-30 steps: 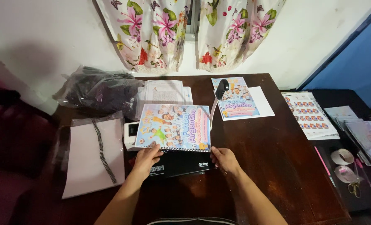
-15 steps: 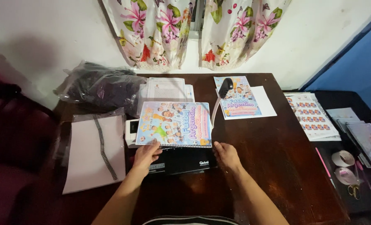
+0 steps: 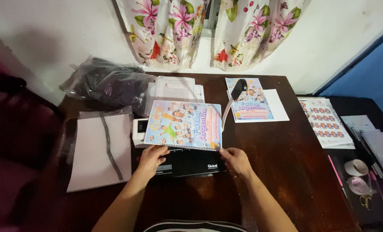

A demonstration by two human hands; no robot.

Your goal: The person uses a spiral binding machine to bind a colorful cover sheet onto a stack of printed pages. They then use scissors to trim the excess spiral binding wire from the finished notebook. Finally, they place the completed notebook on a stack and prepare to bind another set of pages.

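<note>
Your left hand (image 3: 150,158) and right hand (image 3: 235,160) are bare, with no gloves, rings or watch showing. Your forearms are uncovered as far as they show, so no sleeves reach them. At the bottom edge you wear a top with dark and white stripes (only a sliver shows).

Your view is dim and soft, with light falling from above onto the white wall (image 3: 62,38). The dark brown wooden tabletop (image 3: 286,163) shows dull sheen near the front. The left edge blurs into reddish shadow, and straight lines bow outward towards the corners.
</note>
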